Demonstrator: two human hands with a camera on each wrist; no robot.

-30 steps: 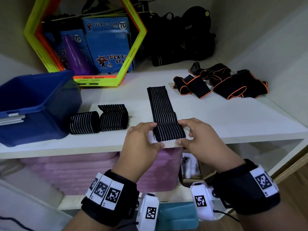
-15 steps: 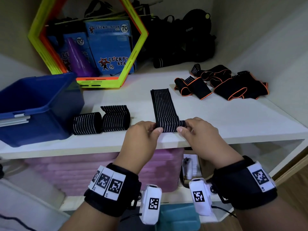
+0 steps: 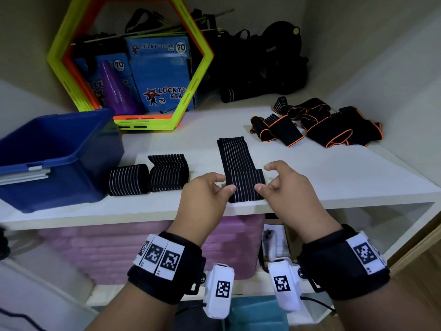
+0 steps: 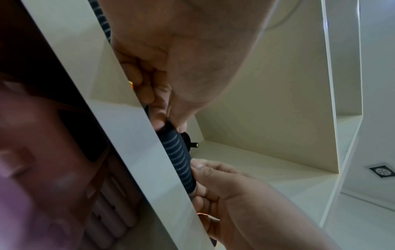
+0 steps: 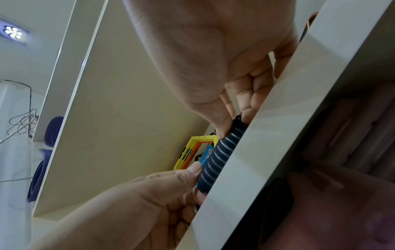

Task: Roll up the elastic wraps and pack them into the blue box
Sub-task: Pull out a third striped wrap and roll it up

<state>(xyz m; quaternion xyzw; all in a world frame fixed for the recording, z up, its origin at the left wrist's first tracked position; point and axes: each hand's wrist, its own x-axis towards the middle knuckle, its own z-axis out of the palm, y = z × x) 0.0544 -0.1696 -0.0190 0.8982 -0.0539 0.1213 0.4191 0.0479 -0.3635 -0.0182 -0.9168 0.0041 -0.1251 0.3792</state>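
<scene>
A black elastic wrap with thin white stripes [image 3: 238, 154] lies on the white shelf [image 3: 334, 177], its near end wound into a roll [image 3: 245, 185] by the front edge. My left hand [image 3: 226, 183] pinches the roll's left end with thumb and fingers. At the right end my right hand [image 3: 265, 177] holds it with the thumb, index finger raised. The left wrist view shows the roll [image 4: 179, 157] lying between both hands, as does the right wrist view [image 5: 218, 159]. The blue box [image 3: 59, 158] stands at the shelf's left. Two rolled wraps [image 3: 128, 179] [image 3: 169, 173] sit beside it.
A heap of black wraps with orange trim [image 3: 317, 125] lies at the back right. A yellow and orange hexagonal frame [image 3: 191, 101] leans at the back over blue packets and a purple cone. Black bags fill the back corner. Pink crates sit below the shelf.
The roll has grown thicker and moved away from me along the strip, so the flat part is shorter. My right index finger has lifted off the roll.
</scene>
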